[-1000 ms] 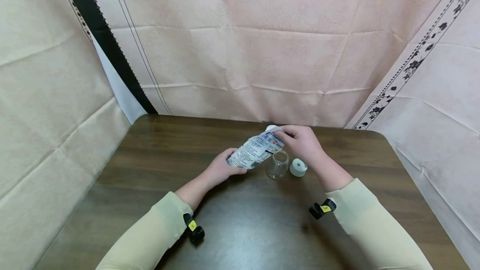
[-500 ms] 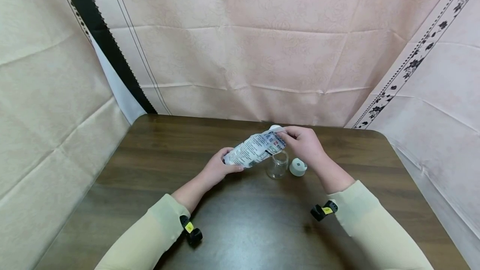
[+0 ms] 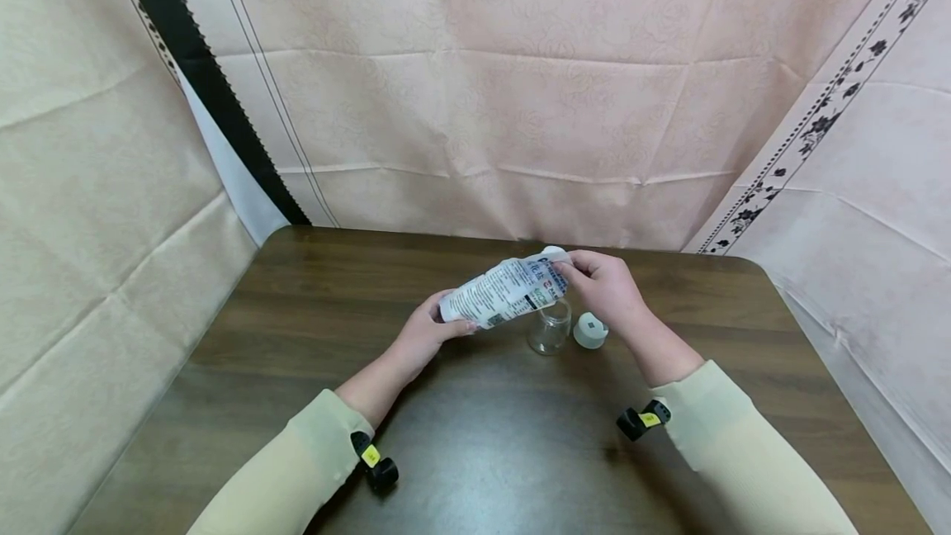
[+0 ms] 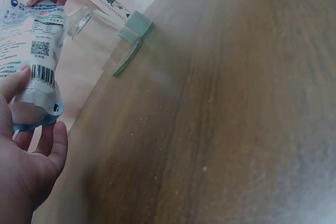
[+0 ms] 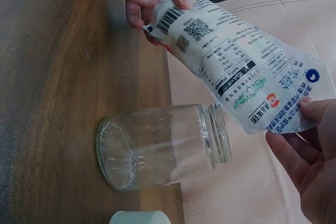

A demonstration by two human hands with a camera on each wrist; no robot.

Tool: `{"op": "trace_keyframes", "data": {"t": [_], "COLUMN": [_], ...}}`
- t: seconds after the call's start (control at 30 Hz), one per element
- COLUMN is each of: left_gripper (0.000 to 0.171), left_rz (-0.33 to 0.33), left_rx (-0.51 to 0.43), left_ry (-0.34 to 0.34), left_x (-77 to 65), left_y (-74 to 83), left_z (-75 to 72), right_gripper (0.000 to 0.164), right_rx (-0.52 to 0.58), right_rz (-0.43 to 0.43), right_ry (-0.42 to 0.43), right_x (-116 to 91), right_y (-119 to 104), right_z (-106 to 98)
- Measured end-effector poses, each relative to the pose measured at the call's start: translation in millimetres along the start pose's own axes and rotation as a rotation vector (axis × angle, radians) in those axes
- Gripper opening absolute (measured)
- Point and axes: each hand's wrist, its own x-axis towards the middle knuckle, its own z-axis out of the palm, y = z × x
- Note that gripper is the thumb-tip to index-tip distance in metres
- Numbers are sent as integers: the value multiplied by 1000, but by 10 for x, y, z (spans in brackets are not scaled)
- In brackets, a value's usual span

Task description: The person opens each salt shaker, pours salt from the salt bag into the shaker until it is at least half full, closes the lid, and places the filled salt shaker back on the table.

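A white and blue printed plastic bag is held slantwise between both hands over the table. My left hand grips its lower left end, thumb on the front and fingers underneath. My right hand pinches the other end's edge between thumb and fingers. Just below that end stands an upright clear glass jar, uncovered, with a few white grains showing at its base. The bag overlaps the jar's rim in the head view. A pale green lid rests on the table to the jar's right, below my right hand.
The dark wooden table has rounded far corners. Tiny white specks lie on it in the left wrist view. Pale cloth hangs behind the table and at both sides. A black camera is strapped to each wrist.
My left hand has moved slightly left and up, so the bag's lower end has risen and the bag lies flatter. My right hand has shifted slightly right. Jar and lid stay put.
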Motion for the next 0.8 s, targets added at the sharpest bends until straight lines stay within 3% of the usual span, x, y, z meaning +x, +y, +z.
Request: {"op": "trace_keyframes", "data": {"t": [0.2, 0.53, 0.8], "left_gripper": [58, 51, 58], "left_rz": [32, 38, 55], "left_rx": [-108, -138, -209], "left_ry": [-28, 22, -33], "left_x": [2, 3, -10], "left_y": [10, 36, 79], "left_z": [5, 8, -6], "right_gripper": [27, 24, 23], "right_rx": [12, 11, 18], "right_rz": [4, 26, 43], "right_ry": [7, 10, 18], "right_x": [-14, -32, -40], "right_y": [14, 49, 86], "right_z": [2, 12, 22]}}
